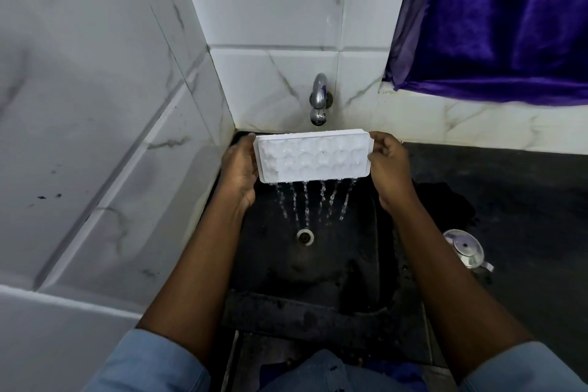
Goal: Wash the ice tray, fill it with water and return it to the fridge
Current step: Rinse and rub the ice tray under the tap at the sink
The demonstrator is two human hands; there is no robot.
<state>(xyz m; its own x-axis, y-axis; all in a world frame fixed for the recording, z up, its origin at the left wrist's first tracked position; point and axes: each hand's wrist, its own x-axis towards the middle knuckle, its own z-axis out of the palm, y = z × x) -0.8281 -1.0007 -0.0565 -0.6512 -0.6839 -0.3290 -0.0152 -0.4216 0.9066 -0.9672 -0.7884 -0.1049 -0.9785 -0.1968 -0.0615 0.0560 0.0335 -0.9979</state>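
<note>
The white ice tray (313, 157) is held up over the black sink (280, 270), just under the tap (319, 99). Its long side runs left to right. The left hand (240, 169) grips the left short end and the right hand (389, 169) grips the right short end, each with its fingers curled round the rim. The tray is tipped so its cups face the person. Thin lines of water (306, 200) fall from its low long edge toward the drain (305, 236). I cannot tell if the tap is on. This looks like rinse water being poured out. To fill it, the tray likely has to be turned flat, cups up, under the tap. Both hands are just as near.
</note>
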